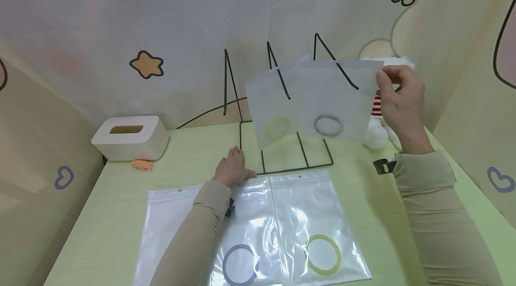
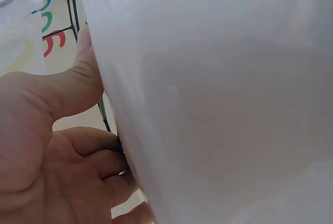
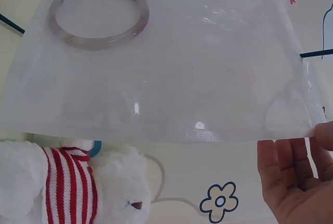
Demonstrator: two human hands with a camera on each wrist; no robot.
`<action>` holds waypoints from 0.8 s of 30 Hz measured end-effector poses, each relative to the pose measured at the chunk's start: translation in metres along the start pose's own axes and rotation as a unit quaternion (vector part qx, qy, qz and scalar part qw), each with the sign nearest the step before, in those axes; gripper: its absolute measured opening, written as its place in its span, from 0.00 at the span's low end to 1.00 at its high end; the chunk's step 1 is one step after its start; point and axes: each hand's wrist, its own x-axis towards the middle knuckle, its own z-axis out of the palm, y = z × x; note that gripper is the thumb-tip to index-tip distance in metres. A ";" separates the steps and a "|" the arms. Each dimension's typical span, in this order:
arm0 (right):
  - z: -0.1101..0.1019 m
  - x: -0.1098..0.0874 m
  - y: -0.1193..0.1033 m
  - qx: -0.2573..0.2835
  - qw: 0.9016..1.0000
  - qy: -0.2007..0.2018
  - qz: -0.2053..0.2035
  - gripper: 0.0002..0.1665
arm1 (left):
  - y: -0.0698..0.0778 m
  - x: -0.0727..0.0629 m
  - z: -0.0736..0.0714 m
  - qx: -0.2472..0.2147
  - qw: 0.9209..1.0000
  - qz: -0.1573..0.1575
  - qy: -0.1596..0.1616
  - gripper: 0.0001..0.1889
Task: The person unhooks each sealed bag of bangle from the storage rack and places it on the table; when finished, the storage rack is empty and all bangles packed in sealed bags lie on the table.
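Observation:
A black wire rack (image 1: 282,171) with three raised hooks stands on the table. My right hand (image 1: 403,102) pinches the upper right corner of a clear zip bag (image 1: 354,115), which hangs at the right hook and holds a greyish bangle (image 3: 99,41). At the middle hook hangs another zip bag (image 1: 262,106) with a yellow bangle (image 1: 277,128). The left hook (image 1: 225,82) is bare. My left hand (image 1: 231,169) rests at the rack's front left corner, fingers pointing forward and thumb spread. Whitish plastic (image 2: 218,104) hides some of its fingertips in the left wrist view.
Flat zip bags lie in front, one with a purplish bangle (image 1: 225,263), one with a yellow bangle (image 1: 338,254); my left arm covers part of them. A white tissue box (image 1: 133,138) and a small orange figure (image 1: 142,165) stand left. A white plush toy (image 3: 117,182) sits behind right.

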 end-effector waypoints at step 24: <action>0.000 -0.013 -0.012 0.063 0.997 0.034 -0.041 0.07 | 0.001 0.000 0.001 0.005 1.000 -0.002 0.000 0.48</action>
